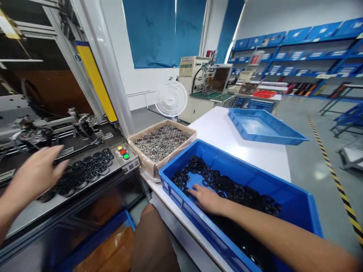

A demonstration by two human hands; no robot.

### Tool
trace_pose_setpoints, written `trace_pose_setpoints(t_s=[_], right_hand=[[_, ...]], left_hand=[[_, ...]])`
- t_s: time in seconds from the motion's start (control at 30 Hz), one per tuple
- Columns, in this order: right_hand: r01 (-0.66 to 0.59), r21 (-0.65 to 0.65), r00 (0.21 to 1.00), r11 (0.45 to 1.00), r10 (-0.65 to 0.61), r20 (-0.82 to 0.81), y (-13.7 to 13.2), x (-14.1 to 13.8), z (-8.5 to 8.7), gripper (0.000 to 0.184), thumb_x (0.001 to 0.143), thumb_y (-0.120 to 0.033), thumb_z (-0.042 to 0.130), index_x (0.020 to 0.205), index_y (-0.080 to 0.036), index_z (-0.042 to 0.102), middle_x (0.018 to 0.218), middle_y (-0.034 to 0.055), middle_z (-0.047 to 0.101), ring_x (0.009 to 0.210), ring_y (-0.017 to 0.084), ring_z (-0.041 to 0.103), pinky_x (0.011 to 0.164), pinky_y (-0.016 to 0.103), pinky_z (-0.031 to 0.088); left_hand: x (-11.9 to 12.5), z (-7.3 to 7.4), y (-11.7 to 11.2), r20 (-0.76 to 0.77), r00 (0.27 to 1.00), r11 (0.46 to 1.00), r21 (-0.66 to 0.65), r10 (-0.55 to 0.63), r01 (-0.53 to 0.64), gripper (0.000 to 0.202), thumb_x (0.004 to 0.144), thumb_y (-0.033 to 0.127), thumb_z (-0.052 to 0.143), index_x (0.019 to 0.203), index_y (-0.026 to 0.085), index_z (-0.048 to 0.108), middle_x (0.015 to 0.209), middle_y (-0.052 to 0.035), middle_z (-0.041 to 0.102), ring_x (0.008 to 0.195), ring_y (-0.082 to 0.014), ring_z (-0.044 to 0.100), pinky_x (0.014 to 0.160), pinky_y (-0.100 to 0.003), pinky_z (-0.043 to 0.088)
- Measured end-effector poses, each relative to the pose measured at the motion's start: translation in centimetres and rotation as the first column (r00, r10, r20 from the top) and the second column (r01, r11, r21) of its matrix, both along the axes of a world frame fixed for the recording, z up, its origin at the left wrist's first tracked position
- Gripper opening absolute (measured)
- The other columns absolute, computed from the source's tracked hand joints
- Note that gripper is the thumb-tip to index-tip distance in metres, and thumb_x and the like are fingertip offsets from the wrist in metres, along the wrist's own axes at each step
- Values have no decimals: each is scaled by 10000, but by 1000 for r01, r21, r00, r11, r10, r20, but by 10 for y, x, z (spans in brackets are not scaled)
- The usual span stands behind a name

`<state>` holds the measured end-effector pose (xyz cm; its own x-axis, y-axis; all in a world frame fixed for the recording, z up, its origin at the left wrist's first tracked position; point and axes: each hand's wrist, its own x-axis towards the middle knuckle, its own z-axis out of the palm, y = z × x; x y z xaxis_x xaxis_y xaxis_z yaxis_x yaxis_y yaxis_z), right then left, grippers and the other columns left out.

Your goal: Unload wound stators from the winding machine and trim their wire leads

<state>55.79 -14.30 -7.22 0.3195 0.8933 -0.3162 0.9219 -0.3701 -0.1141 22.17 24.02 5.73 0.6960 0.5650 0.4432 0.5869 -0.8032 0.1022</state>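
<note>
"What's around you?"

"A white wall (144, 77) faces me, with blue blinds (164, 34) hanging across it."

"And to your right?"

"I see blue shelving (268, 65), lined with rows of blue bins (296, 34)."

"The floor (304, 170)?"

"Grey and glossy to my eye, with a yellow-and-black stripe (329, 165) running along it and a pale gleam of light (319, 175)."

"Anything before the wall?"

"A white fan (171, 99), near a pale machine (188, 70)."

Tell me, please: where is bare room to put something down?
The widest bare patch is white tabletop between the deep blue bin and light blue tray. A small patch of bin floor shows by the right hand, edged by black parts. Crowded: the machine ledge near the left hand, lined with black rings, and the cardboard box of parts.
</note>
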Motion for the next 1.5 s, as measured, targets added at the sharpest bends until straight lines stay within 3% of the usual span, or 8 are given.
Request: trace_pose_setpoints(t_s=[0.17,0.37,0.53,0.7,0.97,1.2,1.33,1.5], right_hand=[[-38,-79,999,996,35,-39,0,0,3,373,752,-6,528,1080,-88,684,1091,183,690,972,268,696,815,317,522],[-73,-123,997,990,68,-46,-3,4,21,295,740,-27,542,970,-73,721,1082,209,692,960,305,703,822,358,536],[-76,-78,995,994,71,-63,-6,0,38,324,752,-71,547,1042,-105,687,1027,165,712,909,299,712,788,371,553],[-165,-35,986,986,165,-12,-8,-7,32,199,759,-172,612,922,-137,721,848,129,738,748,274,720,615,320,528],[-188,34,982,982,188,7,-9,-9,30,214,742,-197,624,934,-145,701,946,118,725,712,240,692,567,311,500],[-130,450,991,883,136,20,-12,-7,41,190,794,-153,505,919,-172,646,891,78,684,737,194,656,638,291,506],[-136,782,989,609,136,66,-5,-4,34,174,802,-107,499,922,-150,618,807,60,651,673,155,615,614,258,496],[-133,862,985,490,161,61,8,-33,68,117,840,-108,507,920,-151,580,828,61,633,691,137,589,635,263,513]], left_hand=[[191,21,-33,-118,958,961,60,-263,271,535,979,434,337,1336,72,505,1397,-85,531,1383,-278,400,1169,-411,295],[364,-4,-44,-261,899,935,-63,-353,349,340,915,334,599,1208,163,587,1244,-104,608,1082,-240,617,909,-470,530],[437,-39,-49,-274,890,931,-136,-364,339,363,920,336,591,1238,161,566,1252,-107,598,1070,-239,619,891,-459,539],[464,-58,-46,-272,886,924,-181,-377,338,362,922,333,587,1244,169,564,1264,-107,591,1077,-239,616,894,-459,539],[448,-29,-63,-100,892,885,-217,-440,412,355,918,324,595,1233,162,572,1256,-107,601,1097,-246,612,924,-481,520],[288,9,-142,272,765,744,-199,-584,638,356,915,341,576,1235,186,602,1257,-106,638,1029,-195,639,915,-340,525],[172,-11,-190,726,584,402,-443,-362,801,264,840,229,686,1103,216,674,1250,-100,654,1124,-227,630,882,-287,545],[102,-31,-225,844,529,123,-518,-87,846,365,704,62,791,1011,241,709,1154,-63,724,1076,-204,677,900,-261,560]])
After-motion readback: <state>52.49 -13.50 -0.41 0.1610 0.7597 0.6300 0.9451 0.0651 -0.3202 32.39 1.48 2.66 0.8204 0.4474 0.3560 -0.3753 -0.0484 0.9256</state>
